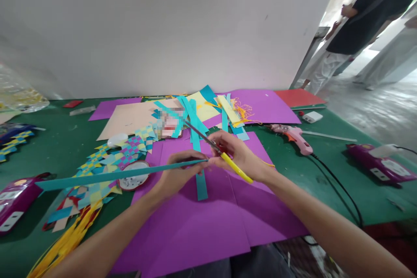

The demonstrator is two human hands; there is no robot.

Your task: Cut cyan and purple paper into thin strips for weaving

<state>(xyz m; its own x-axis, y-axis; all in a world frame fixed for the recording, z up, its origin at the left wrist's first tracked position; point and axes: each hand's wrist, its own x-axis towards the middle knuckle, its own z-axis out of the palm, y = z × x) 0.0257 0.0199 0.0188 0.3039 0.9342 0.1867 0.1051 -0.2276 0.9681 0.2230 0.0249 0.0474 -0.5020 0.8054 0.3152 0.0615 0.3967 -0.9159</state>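
Observation:
My left hand (pixel 182 171) pinches a long teal paper strip (pixel 107 177), which stretches out to the left above the table. In my right hand (pixel 236 154) is a pair of scissors (pixel 235 167) with yellow handles, the blades pointing up and to the left. The right fingertips meet the strip's end beside my left fingers; whether they grip it too I cannot tell. Beneath both hands lie purple sheets (pixel 192 230), with another teal strip (pixel 202 186) on top. More teal strips (pixel 193 115) are piled just beyond.
Woven paper pieces (pixel 130 150) with yellow tassels (pixel 70 234) lie left, near a round dish (pixel 135 176) and a purple power strip (pixel 16 204). To the right are a pink glue gun (pixel 293 137) with its cord and another purple power strip (pixel 381 163). A white panel (pixel 156 34) stands behind; a person (pixel 361 21) is at far right.

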